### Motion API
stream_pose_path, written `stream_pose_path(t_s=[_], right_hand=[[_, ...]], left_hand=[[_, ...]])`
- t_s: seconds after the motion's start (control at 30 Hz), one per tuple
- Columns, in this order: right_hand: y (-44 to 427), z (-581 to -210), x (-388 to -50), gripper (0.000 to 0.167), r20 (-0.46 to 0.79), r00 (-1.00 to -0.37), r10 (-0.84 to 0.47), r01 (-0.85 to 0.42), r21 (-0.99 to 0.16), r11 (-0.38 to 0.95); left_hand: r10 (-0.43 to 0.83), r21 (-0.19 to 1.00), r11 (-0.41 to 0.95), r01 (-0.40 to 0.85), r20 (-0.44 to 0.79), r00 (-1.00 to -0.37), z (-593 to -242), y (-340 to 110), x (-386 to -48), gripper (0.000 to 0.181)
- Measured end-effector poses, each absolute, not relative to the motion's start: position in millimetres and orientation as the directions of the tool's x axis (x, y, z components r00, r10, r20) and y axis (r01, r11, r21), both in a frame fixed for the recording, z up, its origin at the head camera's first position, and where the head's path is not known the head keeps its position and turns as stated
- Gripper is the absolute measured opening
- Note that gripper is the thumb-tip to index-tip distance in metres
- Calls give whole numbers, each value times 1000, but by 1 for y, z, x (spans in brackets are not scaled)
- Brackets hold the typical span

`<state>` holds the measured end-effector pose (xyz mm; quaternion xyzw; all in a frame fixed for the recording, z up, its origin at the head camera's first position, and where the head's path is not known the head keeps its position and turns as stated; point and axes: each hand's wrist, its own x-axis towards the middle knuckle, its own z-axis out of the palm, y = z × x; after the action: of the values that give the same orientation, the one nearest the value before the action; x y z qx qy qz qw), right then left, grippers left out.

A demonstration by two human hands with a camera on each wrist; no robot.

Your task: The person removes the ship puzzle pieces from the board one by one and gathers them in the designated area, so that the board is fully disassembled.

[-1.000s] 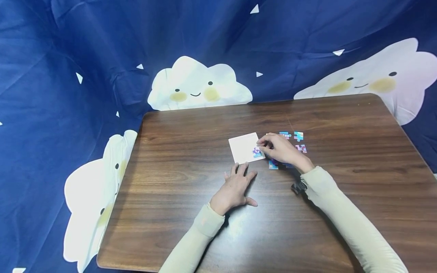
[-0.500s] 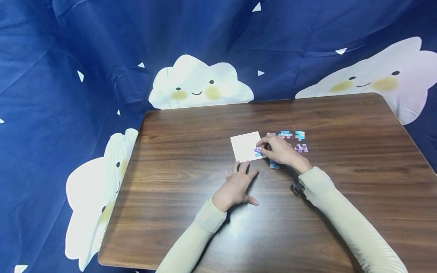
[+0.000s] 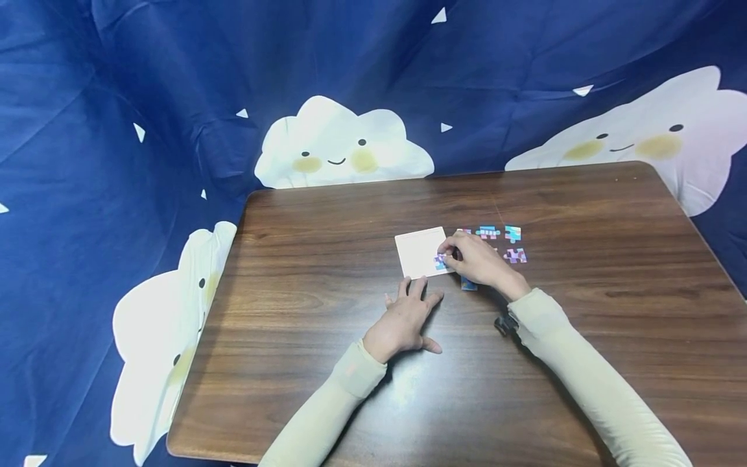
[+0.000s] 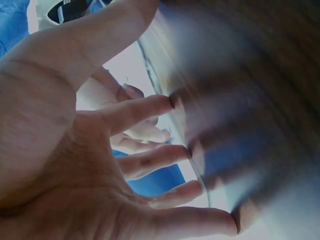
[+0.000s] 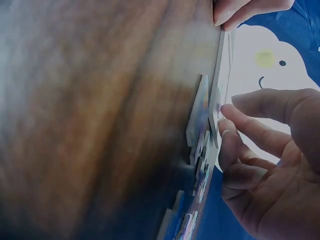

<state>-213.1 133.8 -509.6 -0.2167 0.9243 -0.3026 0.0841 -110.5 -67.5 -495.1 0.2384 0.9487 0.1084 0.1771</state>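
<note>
A white rectangular puzzle board (image 3: 417,254) lies on the table. Near its right edge sits a blue and purple jigsaw piece (image 3: 439,263), partly covered by my right fingertips. The right hand (image 3: 480,261) pinches at this piece with thumb and index finger; in the right wrist view, those fingertips (image 5: 226,111) meet at the board's edge. My left hand (image 3: 399,326) is spread, its fingertips resting along the board's near edge. Beneath and beside the right hand lie loose jigsaw pieces, among them a blue one (image 3: 469,284) and a pink-purple one (image 3: 515,255).
Behind the right hand are more loose pieces, including a blue and white one (image 3: 487,232) and a light blue one (image 3: 513,233). All rest on a brown wooden table (image 3: 303,272). A dark blue cloth (image 3: 192,84) with cloud faces hangs behind and at the left.
The right hand has shifted slightly down and left over the piece, and its fingertips have drawn lower onto it. The left hand stays in place at the board's edge.
</note>
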Motion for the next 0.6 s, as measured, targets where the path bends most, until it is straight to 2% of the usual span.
stream_pose_path(t_s=[0.6], right_hand=[[133, -509, -211, 14, 8, -887, -463, -343, -683, 645]], left_hand=[[490, 266, 866, 424, -281, -825, -495, -67, -109, 110]])
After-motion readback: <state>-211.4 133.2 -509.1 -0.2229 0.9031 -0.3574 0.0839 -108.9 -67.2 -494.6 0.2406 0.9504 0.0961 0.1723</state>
